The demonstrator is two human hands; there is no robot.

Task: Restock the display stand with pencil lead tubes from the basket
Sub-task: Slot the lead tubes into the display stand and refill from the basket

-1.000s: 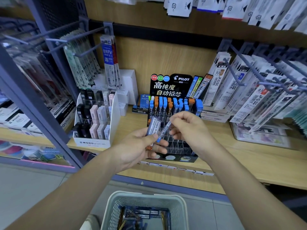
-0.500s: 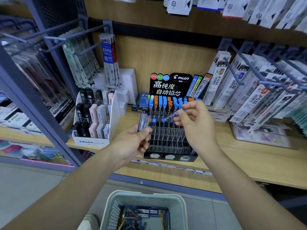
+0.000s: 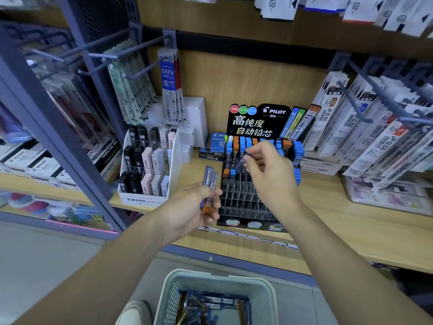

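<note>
Since a second ago the right hand has drawn one pencil lead tube clear of the bunch in the left hand and carried it up to the display stand's filled rows. The two hands, then close together, are now apart.

That tube is pinched between the right thumb and fingertips. It hangs tilted, with its lower end over the slots just in front of the standing blue- and orange-capped tubes. It looks to me as if it is being lined up for the next free slot.

The left hand is curled round a small sheaf of spare tubes, held upright just left of the stand, handy but out of the working hand's way.

The display stand sits near the shelf's front edge. Its clear front rows are bare, so I'd judge plenty of restocking remains. On the floor below that edge, the basket holds more tubes.

A white MONO box stands on the shelf to the stand's left. Refill packs hang from hooks toward the shelf's right end. The crowded caps beside the target slot seem the likeliest snag for a tilted tube.
</note>
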